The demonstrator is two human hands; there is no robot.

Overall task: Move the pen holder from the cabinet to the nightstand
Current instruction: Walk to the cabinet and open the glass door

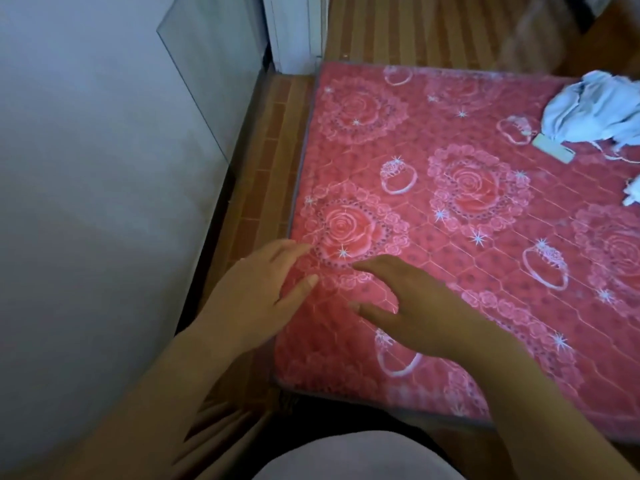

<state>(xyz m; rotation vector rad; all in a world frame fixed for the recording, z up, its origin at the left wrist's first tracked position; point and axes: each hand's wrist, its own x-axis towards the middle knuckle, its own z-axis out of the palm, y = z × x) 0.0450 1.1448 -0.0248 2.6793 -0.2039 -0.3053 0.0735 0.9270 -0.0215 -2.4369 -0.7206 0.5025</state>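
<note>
No pen holder, cabinet or nightstand shows in the head view. My left hand [258, 294] hovers over the left edge of a red mattress pad [450, 216], its fingers straight and spread, holding nothing. My right hand [412, 306] is just to its right over the pad, fingers also extended and empty. Both forearms reach in from the bottom of the frame.
The red pad has a rose and ring print and lies on a woven bamboo mat [266, 168]. A white wall [86, 168] runs along the left. A crumpled pale blue cloth [595, 109] and a small white tag [554, 150] lie at the pad's far right.
</note>
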